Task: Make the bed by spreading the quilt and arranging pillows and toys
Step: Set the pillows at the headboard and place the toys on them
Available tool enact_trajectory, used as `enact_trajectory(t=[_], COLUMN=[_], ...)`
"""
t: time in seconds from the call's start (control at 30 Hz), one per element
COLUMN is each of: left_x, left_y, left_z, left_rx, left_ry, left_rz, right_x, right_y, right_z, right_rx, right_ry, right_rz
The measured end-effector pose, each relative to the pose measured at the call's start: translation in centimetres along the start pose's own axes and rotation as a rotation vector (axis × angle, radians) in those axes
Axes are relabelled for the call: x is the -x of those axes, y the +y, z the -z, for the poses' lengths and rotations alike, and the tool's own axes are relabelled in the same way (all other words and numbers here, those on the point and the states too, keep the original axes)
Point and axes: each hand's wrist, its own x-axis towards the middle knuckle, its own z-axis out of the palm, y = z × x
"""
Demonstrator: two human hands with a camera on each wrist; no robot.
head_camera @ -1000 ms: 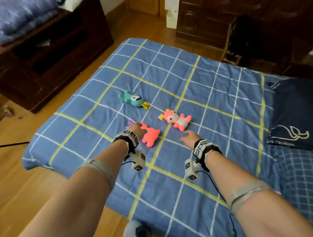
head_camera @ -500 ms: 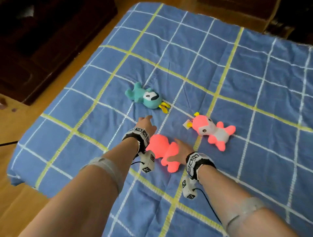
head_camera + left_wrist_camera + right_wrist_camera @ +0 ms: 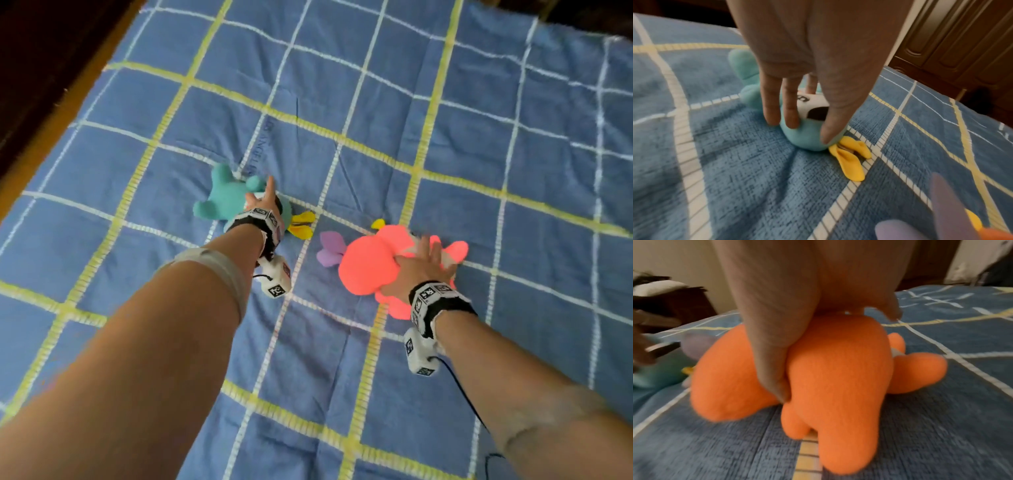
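Note:
A blue quilt (image 3: 342, 102) with a yellow and white grid lies spread over the bed. A teal plush toy (image 3: 222, 202) with yellow feet lies on it at centre left. My left hand (image 3: 263, 202) grips its head (image 3: 807, 141) between thumb and fingers. To the right, my right hand (image 3: 423, 262) grips a bright pink plush toy (image 3: 366, 270) with purple wings, thumb dug into its body (image 3: 838, 369). It rests on the quilt against a second pink toy (image 3: 457, 248), which is mostly hidden under my hand.
The bed's left edge runs along a strip of wooden floor (image 3: 61, 113), with dark wooden furniture (image 3: 27, 51) beyond it. A dark wooden cabinet (image 3: 962, 48) stands past the far side of the bed.
My left hand left the bright pink toy and went forward onto the teal toy. My right hand took the bright pink toy and carried it right, up against the second pink toy.

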Motion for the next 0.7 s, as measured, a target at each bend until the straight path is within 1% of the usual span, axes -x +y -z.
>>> enact_trajectory(t=[0.07, 0.1, 0.13, 0.17, 0.23, 0.33, 0.37, 0.4, 0.47, 0.5, 0.57, 0.63, 0.7], left_x=[-0.6, -0.9, -0.9, -0.8, -0.1, 2.5, 3.7, 5.1, 7.8, 9.7, 14.1, 18.5, 22.6], left_y=[0.0, -0.3, -0.6, -1.0, -1.6, -1.7, -1.4, -0.9, 0.4, 1.6, 4.5, 7.7, 10.9], left_z=[-0.7, -1.2, -1.4, -1.6, -2.0, -2.2, -2.1, -2.1, -2.2, -2.4, -3.0, -4.0, -5.5], left_rx=[-0.087, -0.155, -0.193, -0.203, -0.223, -0.214, -0.193, -0.167, -0.128, -0.099, 0.019, 0.181, 0.279], left_ry=[-0.033, -0.027, -0.006, 0.031, 0.093, 0.161, 0.157, 0.131, 0.072, 0.040, 0.020, -0.018, -0.090], left_rz=[0.043, 0.055, 0.055, 0.044, 0.002, -0.065, -0.070, -0.062, -0.011, 0.008, 0.024, -0.009, -0.071], right_x=[-1.1, -1.4, -1.6, -1.6, -1.3, -0.1, 0.7, 2.0, 5.0, 7.2, 11.0, 14.6, 18.2], right_y=[0.1, 0.0, -0.3, -0.6, -0.9, -0.5, -0.3, -0.1, 0.5, 1.6, 4.9, 9.4, 14.6], right_z=[-1.2, -2.3, -3.4, -4.5, -5.3, -4.5, -4.1, -3.7, -3.4, -3.1, -2.4, -1.7, -1.1], right_rx=[-0.055, -0.065, -0.098, -0.142, -0.179, -0.213, -0.240, -0.278, -0.354, -0.418, -0.552, -0.644, -0.705], right_ry=[-0.137, -0.181, -0.181, -0.153, -0.051, -0.023, -0.012, 0.028, 0.166, 0.189, 0.149, 0.120, 0.120], right_rz=[0.007, 0.017, 0.016, 0.001, -0.031, -0.010, 0.001, 0.008, -0.014, -0.057, -0.165, -0.231, -0.293])
